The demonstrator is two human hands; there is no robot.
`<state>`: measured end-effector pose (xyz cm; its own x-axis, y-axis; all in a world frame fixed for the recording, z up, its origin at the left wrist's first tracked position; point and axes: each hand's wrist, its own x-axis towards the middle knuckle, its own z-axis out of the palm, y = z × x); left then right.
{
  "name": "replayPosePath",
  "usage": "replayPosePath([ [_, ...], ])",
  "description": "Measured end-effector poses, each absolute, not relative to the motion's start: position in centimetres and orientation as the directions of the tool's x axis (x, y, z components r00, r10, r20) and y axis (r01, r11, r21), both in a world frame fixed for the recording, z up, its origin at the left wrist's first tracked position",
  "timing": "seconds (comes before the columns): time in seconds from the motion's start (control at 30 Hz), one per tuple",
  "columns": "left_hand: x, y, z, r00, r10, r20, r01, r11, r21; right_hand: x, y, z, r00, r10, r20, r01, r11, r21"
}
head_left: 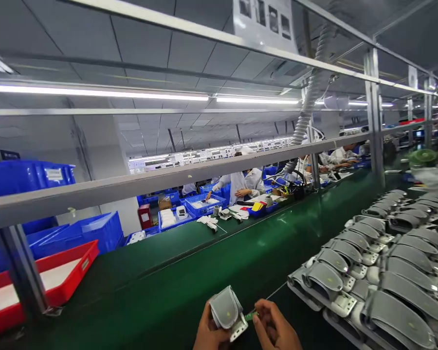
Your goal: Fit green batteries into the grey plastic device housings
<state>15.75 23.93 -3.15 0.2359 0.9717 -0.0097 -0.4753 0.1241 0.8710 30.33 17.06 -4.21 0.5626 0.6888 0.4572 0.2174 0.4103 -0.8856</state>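
Grey fabric cuff [225, 307] sits gripped in the left hand [212, 334] over the near edge of the green worktop [160, 287]; the right hand [275, 324] pinches a tiny green circuit board [251, 316] beside it, which a slack pinch could drop.

Rows of wrist cuff units [379, 272] are lying along the right side of the conveyor belt [190, 272]. A tray [83, 253] is sitting left of it.

Bright, even light from overhead LED tubes [98, 91]; wide-angle bowing at edges (metal rail [168, 22] curves); shadows faint.
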Motion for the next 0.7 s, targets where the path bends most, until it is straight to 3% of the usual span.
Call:
replayPosePath([
  [0.13,15.5,22.0,-1.3,0.341,0.939,-0.041,-0.376,0.176,0.91,31.4,16.0,-4.0,0.387,0.827,0.407,0.281,0.315,-0.907],
  [0.27,14.8,21.0,0.3,0.43,0.897,-0.102,-0.317,0.256,0.913,31.9,15.2,-3.3,0.291,0.872,0.394,0.369,0.278,-0.887],
  [0.5,15.3,21.4,-0.4,0.475,0.872,-0.114,-0.359,0.311,0.88,32.0,14.6,-3.4,0.188,0.814,0.549,0.468,0.418,-0.779],
  [0.7,15.2,21.3,-0.5,0.487,0.868,-0.101,-0.392,0.32,0.862,31.8,14.4,-3.5,0.166,0.795,0.583,0.461,0.46,-0.759],
])
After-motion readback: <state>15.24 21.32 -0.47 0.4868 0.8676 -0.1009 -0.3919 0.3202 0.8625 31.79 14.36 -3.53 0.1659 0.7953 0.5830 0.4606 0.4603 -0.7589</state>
